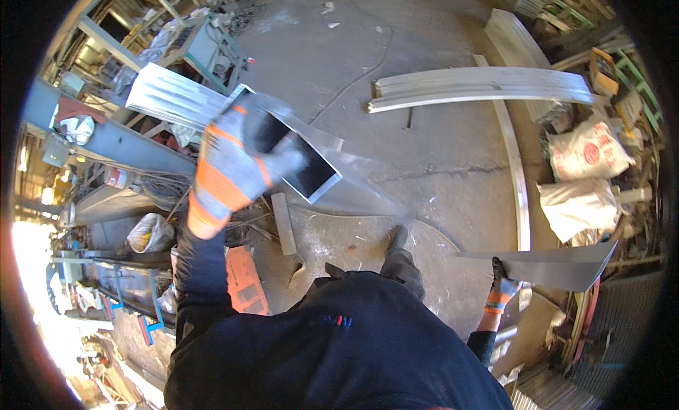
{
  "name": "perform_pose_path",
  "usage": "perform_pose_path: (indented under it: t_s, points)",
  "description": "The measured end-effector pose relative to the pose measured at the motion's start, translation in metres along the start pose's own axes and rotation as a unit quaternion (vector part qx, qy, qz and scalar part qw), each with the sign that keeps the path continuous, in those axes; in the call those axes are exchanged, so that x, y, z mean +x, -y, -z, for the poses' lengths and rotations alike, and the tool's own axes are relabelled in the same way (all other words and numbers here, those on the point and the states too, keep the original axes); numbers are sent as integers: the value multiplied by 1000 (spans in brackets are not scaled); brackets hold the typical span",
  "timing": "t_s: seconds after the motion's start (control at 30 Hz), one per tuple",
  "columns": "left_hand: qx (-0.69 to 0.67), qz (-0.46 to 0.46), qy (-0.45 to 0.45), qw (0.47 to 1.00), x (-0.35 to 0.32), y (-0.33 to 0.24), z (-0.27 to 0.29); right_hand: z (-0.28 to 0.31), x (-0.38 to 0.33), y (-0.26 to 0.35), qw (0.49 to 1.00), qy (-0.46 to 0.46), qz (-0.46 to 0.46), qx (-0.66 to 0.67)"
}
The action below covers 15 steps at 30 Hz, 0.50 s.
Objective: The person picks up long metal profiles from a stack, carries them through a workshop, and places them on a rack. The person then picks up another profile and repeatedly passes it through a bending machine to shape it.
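The left hand [237, 166], in a grey glove with orange stripes, is closing around a long rectangular metal profile [212, 109]; the profile is lying raised at the left of the scene, its open dark end near the glove and its far end pointing to the far left. The right hand [503, 291], in the same kind of glove, is gripping the near edge of a flat pointed metal sheet [548, 265] at the right, low beside the body; the fingers are probably wrapped under the edge, but the view is too small there to be sure.

To do this step well, I am judging that each grip should be staying firm and away from the cut edges, and the long profile should be kept balanced so it is not swinging toward the cluttered shelves on the left.

Counting: one profile in the left hand; one sheet in the right hand; two white sacks [583, 152] at the right; one bundle of long pale metal strips [481, 84] lying on the concrete floor [424, 162] far ahead; one curved strip [520, 191] near the sacks.
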<state>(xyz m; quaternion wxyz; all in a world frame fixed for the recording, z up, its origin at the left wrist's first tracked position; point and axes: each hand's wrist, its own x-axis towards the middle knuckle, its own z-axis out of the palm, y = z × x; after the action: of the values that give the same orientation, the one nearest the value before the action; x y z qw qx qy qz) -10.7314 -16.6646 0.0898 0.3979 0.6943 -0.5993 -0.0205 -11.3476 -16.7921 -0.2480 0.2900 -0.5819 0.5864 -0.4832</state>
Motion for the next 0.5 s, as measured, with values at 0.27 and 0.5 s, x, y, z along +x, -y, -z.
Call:
perform_pose_path:
  t_s: [0.27, 0.5]
  points:
    - [219, 131, -129, 958, 184, 169, 68, -271, 254, 46, 943, 28, -131, 304]
    - [439, 309, -157, 829, 283, 382, 141, -549, 384, 145, 940, 233, -31, 246]
